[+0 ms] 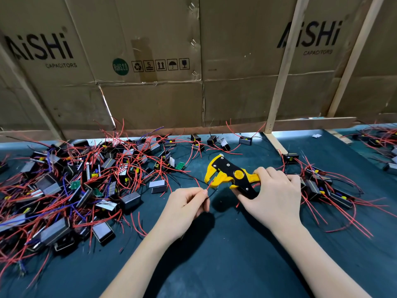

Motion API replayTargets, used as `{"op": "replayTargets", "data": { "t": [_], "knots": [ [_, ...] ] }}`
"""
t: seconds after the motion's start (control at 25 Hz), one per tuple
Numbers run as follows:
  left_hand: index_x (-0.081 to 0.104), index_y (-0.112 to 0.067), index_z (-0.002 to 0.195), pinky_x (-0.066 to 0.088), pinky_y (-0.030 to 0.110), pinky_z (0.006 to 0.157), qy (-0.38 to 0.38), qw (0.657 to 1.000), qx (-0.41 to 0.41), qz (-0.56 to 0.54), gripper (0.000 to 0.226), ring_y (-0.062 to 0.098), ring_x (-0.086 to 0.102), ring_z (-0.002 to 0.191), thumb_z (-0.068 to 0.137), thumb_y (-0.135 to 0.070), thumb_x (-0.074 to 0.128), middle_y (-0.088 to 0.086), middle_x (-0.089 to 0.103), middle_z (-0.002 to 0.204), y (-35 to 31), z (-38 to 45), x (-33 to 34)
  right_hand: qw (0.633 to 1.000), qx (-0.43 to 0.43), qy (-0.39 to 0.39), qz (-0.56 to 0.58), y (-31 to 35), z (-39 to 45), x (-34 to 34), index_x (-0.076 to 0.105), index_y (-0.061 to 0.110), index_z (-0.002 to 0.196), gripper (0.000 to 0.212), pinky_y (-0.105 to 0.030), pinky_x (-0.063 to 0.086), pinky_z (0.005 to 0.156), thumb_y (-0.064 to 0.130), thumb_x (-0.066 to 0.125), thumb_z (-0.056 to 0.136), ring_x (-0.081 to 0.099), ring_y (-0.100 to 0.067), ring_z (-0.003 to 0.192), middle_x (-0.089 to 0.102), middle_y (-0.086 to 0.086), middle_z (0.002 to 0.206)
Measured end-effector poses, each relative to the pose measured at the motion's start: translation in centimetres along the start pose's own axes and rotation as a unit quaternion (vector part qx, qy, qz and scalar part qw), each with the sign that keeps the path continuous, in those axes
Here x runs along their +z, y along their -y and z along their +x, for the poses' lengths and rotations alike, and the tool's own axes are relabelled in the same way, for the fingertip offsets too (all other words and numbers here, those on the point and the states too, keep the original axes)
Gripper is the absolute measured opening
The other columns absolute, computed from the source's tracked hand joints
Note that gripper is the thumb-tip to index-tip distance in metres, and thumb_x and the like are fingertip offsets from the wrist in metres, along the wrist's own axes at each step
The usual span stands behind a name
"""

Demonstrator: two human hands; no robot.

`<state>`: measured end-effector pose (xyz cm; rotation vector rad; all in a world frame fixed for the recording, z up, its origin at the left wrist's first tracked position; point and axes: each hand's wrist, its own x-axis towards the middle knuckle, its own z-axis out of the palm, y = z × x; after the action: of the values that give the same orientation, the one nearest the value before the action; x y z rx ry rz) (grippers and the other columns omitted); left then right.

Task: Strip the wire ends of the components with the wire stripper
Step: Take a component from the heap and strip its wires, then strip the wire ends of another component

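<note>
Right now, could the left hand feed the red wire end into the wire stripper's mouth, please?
Probably yes. The left hand pinches the red wire with its tip already at the open yellow mouth of the wire stripper, gripped by the right hand; nothing lies between them.

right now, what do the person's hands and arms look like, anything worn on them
Both are bare: the left hand and right hand wear no gloves, and no rings, watch or bands show. The forearms are uncovered right down to the bottom edge of the picture, so no sleeve is in view. The nails that show are short and unpainted.
</note>
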<state>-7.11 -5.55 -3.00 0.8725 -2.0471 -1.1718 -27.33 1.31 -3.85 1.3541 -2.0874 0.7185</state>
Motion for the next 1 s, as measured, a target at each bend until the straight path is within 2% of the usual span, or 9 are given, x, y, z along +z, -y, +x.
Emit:
{"op": "replayTargets", "data": {
  "t": [0.2,0.32,0.44,0.68,1.0],
  "knots": [
    [0.056,-0.011,0.06,0.027,0.023,0.049,-0.003,1.0,0.003,-0.019,0.044,0.01,0.03,0.047,0.101,-0.023,0.047,-0.009,0.035,0.045,-0.16,-0.11,0.14,1.0,-0.008,0.012,0.001,0.01,0.11,-0.31,0.062,0.016,0.078,0.056,-0.039,0.033,0.073,0.071,0.056,0.068,0.061,-0.027,0.067,0.059,0.003,0.067],
    [0.055,-0.014,0.059,0.026,0.025,0.05,-0.005,1.0,0.001,-0.026,0.041,0.014,0.029,0.049,0.092,-0.035,0.045,-0.009,0.034,0.046,-0.15,-0.09,0.09,1.0,-0.022,0.019,0.005,-0.03,0.11,-0.39,0.059,0.017,0.068,0.051,-0.036,0.032,0.066,0.067,0.068,0.065,0.059,-0.027,0.059,0.057,0.002,0.06],
    [0.054,-0.016,0.058,0.024,0.027,0.051,-0.003,0.999,-0.006,-0.036,0.04,0.015,0.028,0.05,0.091,-0.037,0.045,-0.009,0.033,0.047,0.03,0.05,0.02,0.999,-0.028,0.024,0.018,-0.1,0.06,-0.44,0.057,0.017,0.064,0.05,-0.033,0.033,0.062,0.062,0.079,0.061,0.057,-0.028,0.054,0.056,0.002,0.056],
    [0.052,-0.018,0.056,0.027,0.024,0.051,0.003,1.0,-0.004,-0.026,0.04,0.007,0.031,0.046,0.091,-0.037,0.045,-0.011,0.035,0.044,0.46,0.14,0.02,0.999,-0.037,0.01,0.028,-0.08,0.15,-0.47,0.057,0.016,0.066,0.049,-0.034,0.034,0.065,0.064,0.065,0.063,0.058,-0.028,0.058,0.057,0.002,0.059],
    [0.053,-0.016,0.054,0.026,0.024,0.049,0.002,0.999,-0.015,-0.047,0.039,0.008,0.03,0.044,0.088,-0.035,0.046,-0.011,0.032,0.041,0.4,0.04,0.04,0.999,-0.035,0.003,0.034,-0.08,0.03,-0.32,0.056,0.016,0.065,0.05,-0.035,0.036,0.065,0.066,0.063,0.064,0.059,-0.028,0.058,0.057,0.002,0.058]
  ]
}}
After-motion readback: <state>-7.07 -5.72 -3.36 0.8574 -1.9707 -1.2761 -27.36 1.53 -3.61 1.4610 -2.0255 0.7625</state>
